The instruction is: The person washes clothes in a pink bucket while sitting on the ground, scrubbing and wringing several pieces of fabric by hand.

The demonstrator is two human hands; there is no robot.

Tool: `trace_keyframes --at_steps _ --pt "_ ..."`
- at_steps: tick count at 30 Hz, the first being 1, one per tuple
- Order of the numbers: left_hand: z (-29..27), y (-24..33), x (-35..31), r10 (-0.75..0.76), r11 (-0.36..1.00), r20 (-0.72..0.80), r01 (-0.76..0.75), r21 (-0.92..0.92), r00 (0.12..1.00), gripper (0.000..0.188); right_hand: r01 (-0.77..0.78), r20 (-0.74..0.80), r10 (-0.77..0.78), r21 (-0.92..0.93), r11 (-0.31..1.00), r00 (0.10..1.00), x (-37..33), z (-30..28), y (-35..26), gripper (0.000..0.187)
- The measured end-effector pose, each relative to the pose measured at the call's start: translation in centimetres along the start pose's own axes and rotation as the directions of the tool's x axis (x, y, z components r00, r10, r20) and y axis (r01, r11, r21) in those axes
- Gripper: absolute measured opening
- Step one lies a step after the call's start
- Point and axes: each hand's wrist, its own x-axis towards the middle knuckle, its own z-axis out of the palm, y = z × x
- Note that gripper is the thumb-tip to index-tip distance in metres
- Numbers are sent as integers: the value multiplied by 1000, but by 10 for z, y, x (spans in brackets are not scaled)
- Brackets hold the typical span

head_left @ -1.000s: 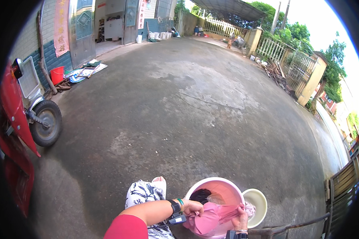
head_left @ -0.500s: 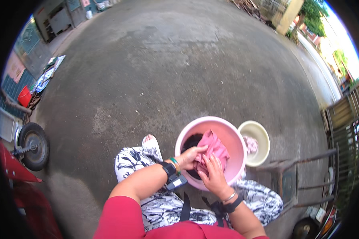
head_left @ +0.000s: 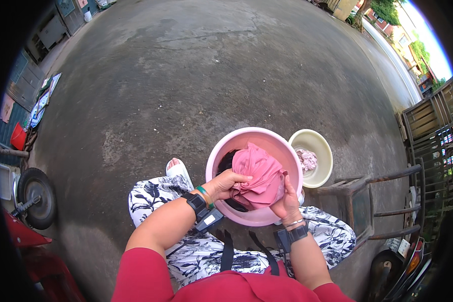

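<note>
A pink cloth garment (head_left: pixel 256 173), bunched and creased, is held between my two hands over a large pink basin (head_left: pixel 217 151). My left hand (head_left: pixel 225 184) pinches its left side, thumb on top. At its right edge, my right hand (head_left: pixel 286 202) grips the fabric, the fingers partly behind it. Dark cloth (head_left: pixel 227 162) lies inside the basin, mostly covered by the garment. Right beside the pink basin stands a smaller cream basin (head_left: pixel 326 160) with a crumpled pale pink cloth (head_left: pixel 307 159) in it.
A dark-framed chair (head_left: pixel 355 194) stands close on my right, with a slatted fence (head_left: pixel 433 143) beyond. To my left are a wheel (head_left: pixel 36 198), red vehicle parts (head_left: pixel 45 267) and a red bucket (head_left: pixel 18 136). Grey concrete ground (head_left: pixel 151 90) stretches ahead.
My right hand has moved from the top of the garment to its right edge. The garment is spread wider and fuller. The whole view has shifted slightly.
</note>
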Motion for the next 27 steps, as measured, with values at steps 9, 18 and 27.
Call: trace_keyframes --at_steps 9,18,27 --pt "-7 -2 5 7 989 -114 10 149 994 35 -7 2 8 -136 991 1000 1 -13 0 51" --pt "0 4 5 53 979 -160 -20 201 986 17 -99 -26 96 -181 978 995 5 -24 7 54" --pt "-6 2 6 73 975 -183 -31 219 980 22 117 59 -110 -134 984 992 1 2 -4 51"
